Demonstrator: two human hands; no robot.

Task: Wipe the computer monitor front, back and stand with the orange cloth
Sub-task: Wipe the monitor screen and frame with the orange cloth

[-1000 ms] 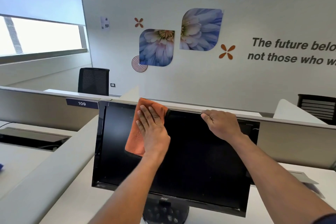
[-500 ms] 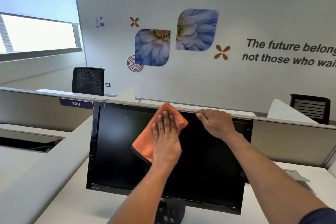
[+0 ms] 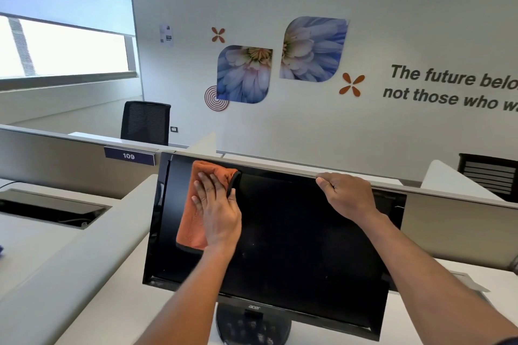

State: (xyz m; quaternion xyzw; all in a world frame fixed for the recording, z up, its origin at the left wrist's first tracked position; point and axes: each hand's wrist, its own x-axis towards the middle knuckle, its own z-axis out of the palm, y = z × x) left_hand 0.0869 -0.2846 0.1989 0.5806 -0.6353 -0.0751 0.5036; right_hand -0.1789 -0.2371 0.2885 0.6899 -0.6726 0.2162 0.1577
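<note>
A black monitor (image 3: 294, 246) with a dark screen stands on the desk, its round black stand (image 3: 252, 325) partly visible below the lower bezel. An orange cloth (image 3: 193, 218) lies flat against the upper left of the screen. My left hand (image 3: 218, 210) presses it there with straight, spread fingers. My right hand (image 3: 347, 196) grips the monitor's top edge right of centre, fingers curled over the rim and hidden behind it. The monitor's back is out of sight.
A grey partition (image 3: 56, 159) with a "109" label (image 3: 129, 156) runs behind the monitor. The white desk (image 3: 98, 302) has a cable cut-out (image 3: 50, 207) at left. Black chairs (image 3: 145, 123) stand beyond the partition, and a second chair (image 3: 490, 176) is at far right.
My left hand swept the cloth right toward the screen's top centre, then back left to the upper left area. My right hand kept hold of the top edge.
</note>
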